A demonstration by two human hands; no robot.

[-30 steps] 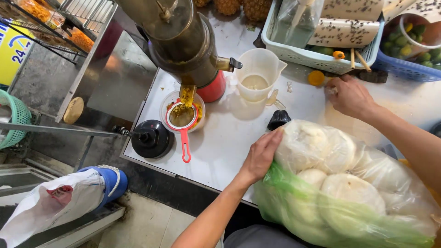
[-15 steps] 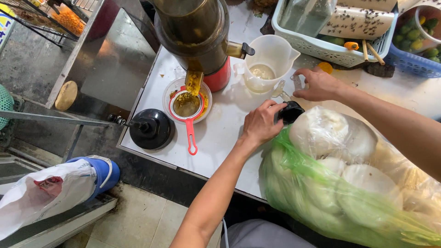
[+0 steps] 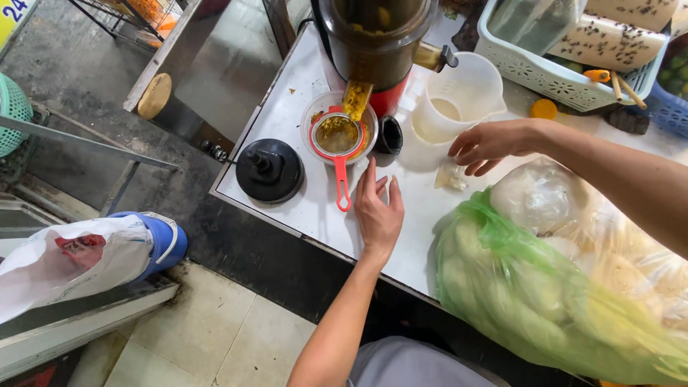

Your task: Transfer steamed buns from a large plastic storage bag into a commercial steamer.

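- Head view: left hand [image 3: 378,208], open and flat on the worktop [image 3: 301,208], near its front edge, just beside the red strainer [image 3: 338,143] handle.
- Right hand [image 3: 491,145], loosely open (holding nothing), fingers over a small clear wrapper [image 3: 450,175], beside the measuring jug [image 3: 459,104].

You have one juicer [image 3: 376,43], one strainer [image 3: 337,140], one jug [image 3: 459,100], one black lid [image 3: 270,170] — and two baskets, white [image 3: 530,68] and blue [image 3: 663,107].

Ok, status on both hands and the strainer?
Left hand flat on counter beside red strainer handle, empty. Right hand over small clear scrap. Green bag crowds right.
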